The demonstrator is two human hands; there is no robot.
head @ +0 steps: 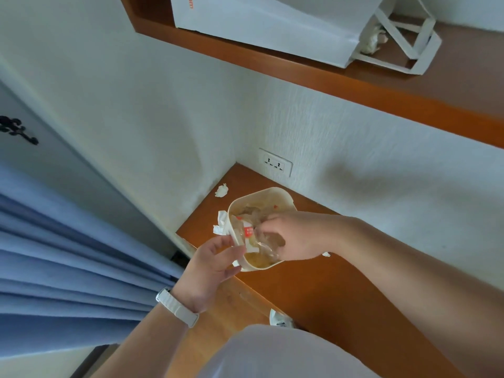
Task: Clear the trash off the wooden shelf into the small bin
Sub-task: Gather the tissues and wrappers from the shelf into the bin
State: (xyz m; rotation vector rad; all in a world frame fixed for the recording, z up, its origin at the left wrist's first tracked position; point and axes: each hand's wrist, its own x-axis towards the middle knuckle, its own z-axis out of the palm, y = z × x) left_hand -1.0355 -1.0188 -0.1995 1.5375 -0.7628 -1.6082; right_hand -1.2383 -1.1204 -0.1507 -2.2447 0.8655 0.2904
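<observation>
Small bin (275,195) sits tilted on the wooden shelf (341,290); left hand (210,264) grips its rim steady while right hand (289,238) presses a clear plastic wrapper (261,241) inside.

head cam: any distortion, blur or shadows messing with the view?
Head view: strong wide-angle bending, upper shelf edge slants; soft shadow on the wall right of the outlet; right hand over the bin slightly blurred; lighting even, no glare.

White paper bag (272,25), wall outlet (275,162), blue curtain (68,255)
</observation>
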